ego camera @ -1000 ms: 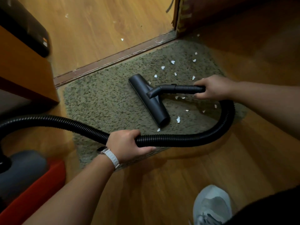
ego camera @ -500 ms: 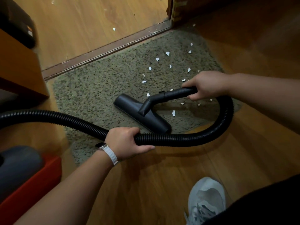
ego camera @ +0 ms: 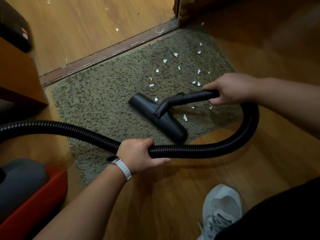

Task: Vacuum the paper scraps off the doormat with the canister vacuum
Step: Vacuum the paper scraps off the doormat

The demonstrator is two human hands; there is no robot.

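My right hand [ego camera: 232,89] is wrapped round the black rigid handle tube [ego camera: 190,97], steering the flat black plastic floor nozzle [ego camera: 155,116]. The nozzle sits on the olive-grey shaggy doormat [ego camera: 103,104], set slantwise, with one end at the mat's near edge. My left hand [ego camera: 138,155] grips the black ribbed hose [ego camera: 216,149] just off that near edge. I judge this keeps the loop's slack from dragging over the pile or tugging the nozzle. The hands are well apart, each clamped on its own part. The torn white paper scraps [ego camera: 165,61] lie scattered on the mat's right half, most between the nozzle and the far right corner. One lies just beside the nozzle and a couple lie under the tube. The grey-and-red canister vacuum [ego camera: 26,187] stands on the wooden floor off the mat's near left corner. Much remains, and the next pass likely goes toward the far right corner.
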